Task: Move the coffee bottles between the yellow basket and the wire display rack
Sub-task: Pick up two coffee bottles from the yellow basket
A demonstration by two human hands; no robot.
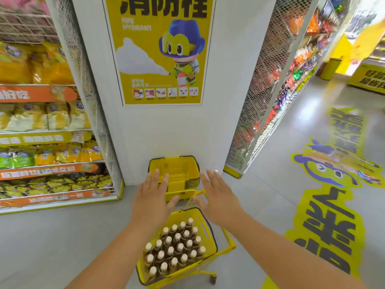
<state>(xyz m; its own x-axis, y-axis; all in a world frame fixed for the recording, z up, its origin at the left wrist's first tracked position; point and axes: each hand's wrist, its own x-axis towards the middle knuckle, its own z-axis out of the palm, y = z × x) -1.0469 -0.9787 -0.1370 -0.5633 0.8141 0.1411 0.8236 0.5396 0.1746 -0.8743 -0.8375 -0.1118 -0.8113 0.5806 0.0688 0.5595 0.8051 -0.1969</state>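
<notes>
Both hands wide open and empty — left (153, 198), right (217, 198) — held out above the basket (208, 243) packed with upright bottles (174, 250).

"消防栓" on yellow poster (160, 49)

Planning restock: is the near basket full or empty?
Nearly full: the basket holds rows of upright coffee bottles, caps up.
</notes>
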